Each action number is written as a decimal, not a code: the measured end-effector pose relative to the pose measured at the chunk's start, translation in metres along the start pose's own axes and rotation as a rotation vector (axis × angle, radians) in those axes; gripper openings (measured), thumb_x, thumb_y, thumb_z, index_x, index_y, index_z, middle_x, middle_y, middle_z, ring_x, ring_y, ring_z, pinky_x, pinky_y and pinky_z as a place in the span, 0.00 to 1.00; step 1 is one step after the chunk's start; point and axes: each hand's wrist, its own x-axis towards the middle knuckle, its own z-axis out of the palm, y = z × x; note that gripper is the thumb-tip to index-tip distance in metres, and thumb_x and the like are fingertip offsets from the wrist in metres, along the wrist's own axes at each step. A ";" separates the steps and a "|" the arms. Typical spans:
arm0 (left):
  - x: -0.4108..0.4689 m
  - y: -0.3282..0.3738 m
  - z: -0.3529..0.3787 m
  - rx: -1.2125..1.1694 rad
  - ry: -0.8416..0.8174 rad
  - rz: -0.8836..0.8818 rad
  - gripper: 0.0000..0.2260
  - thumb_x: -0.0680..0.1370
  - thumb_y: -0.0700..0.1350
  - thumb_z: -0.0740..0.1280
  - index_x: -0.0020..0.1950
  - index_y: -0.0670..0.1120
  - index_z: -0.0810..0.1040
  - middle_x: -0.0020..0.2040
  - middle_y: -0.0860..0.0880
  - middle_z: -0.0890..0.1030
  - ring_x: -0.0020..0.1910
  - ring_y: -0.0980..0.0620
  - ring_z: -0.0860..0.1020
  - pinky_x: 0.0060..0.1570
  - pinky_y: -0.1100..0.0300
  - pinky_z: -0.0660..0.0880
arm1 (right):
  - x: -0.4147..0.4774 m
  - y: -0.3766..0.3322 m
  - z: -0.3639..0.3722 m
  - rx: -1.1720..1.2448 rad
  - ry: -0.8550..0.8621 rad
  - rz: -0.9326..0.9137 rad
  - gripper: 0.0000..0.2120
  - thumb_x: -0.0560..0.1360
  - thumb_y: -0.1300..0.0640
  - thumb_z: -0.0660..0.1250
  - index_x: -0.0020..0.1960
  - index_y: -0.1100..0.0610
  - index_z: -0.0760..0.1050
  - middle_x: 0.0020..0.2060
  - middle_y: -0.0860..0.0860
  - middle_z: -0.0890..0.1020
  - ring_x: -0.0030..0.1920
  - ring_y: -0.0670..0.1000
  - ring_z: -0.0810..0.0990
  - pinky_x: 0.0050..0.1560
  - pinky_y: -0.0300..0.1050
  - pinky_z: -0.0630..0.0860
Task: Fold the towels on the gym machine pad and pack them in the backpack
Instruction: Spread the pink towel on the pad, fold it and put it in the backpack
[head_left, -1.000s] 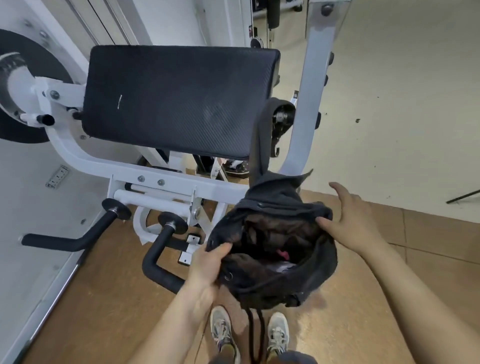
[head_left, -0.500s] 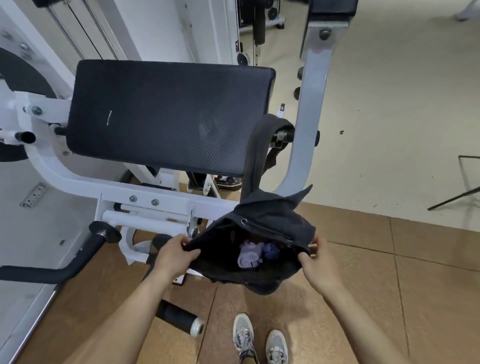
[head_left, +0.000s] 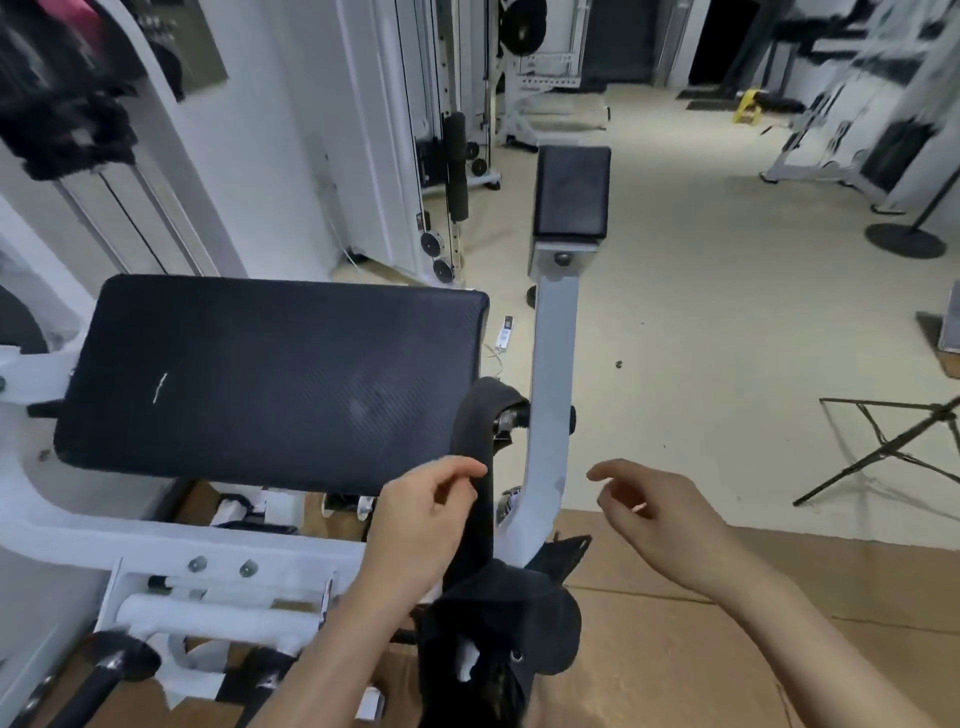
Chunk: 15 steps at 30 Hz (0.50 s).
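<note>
Backpack: a black backpack (head_left: 509, 618) hangs nearest the viewer, below the near right corner of the gym machine pad. Its top looks gathered and its inside is hidden.
Left hand: the left hand (head_left: 421, 519) is raised just left of the strap. Its fingers (head_left: 475, 467) are loosely curled and a little apart. The tips meet the strap's left edge and are not wrapped round it.
Right hand: the right hand (head_left: 660, 514) hovers well right of the strap. Its fingers (head_left: 608, 473) are relaxed and slightly spread, and they hold and touch nothing.
Strap: the black strap (head_left: 480, 447) rises from the backpack and loops over a knob (head_left: 511, 415) on the machine's grey post (head_left: 553, 374), just off the pad's right edge.
Pad: the dark textured pad (head_left: 270, 374) lies flat on the white frame, behind the hands.
Towels: none is in view, so they are probably already packed inside the backpack.
Step in hand: probably the close of packing, with the bag left hanging or about to be taken down.
Next move: if the bag is to come off, the left fingers must close round the strap and lift it clear of the knob while the right hand steadies the bag.
Farther off: a small dark headrest pad (head_left: 571, 189) tops the post, with pale floor (head_left: 727, 312) and other white machines beyond, blurred.
</note>
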 end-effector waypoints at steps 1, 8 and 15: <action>0.010 0.017 0.004 -0.004 0.013 0.044 0.12 0.78 0.40 0.64 0.50 0.54 0.84 0.41 0.60 0.82 0.43 0.59 0.81 0.48 0.57 0.80 | 0.007 0.000 -0.016 0.016 0.028 -0.034 0.11 0.79 0.56 0.63 0.55 0.41 0.74 0.38 0.41 0.81 0.40 0.41 0.78 0.43 0.35 0.74; 0.105 0.152 0.054 0.092 0.136 0.297 0.11 0.80 0.43 0.63 0.55 0.56 0.81 0.43 0.63 0.80 0.44 0.64 0.78 0.43 0.71 0.72 | 0.082 0.011 -0.141 0.206 0.197 -0.289 0.12 0.77 0.59 0.65 0.55 0.43 0.78 0.43 0.37 0.80 0.45 0.43 0.80 0.42 0.31 0.74; 0.210 0.275 0.107 0.319 0.460 0.404 0.10 0.79 0.42 0.64 0.53 0.53 0.82 0.45 0.63 0.79 0.48 0.64 0.76 0.49 0.63 0.74 | 0.192 0.018 -0.269 0.402 0.182 -0.492 0.14 0.76 0.59 0.65 0.52 0.39 0.77 0.44 0.41 0.81 0.43 0.45 0.80 0.38 0.40 0.77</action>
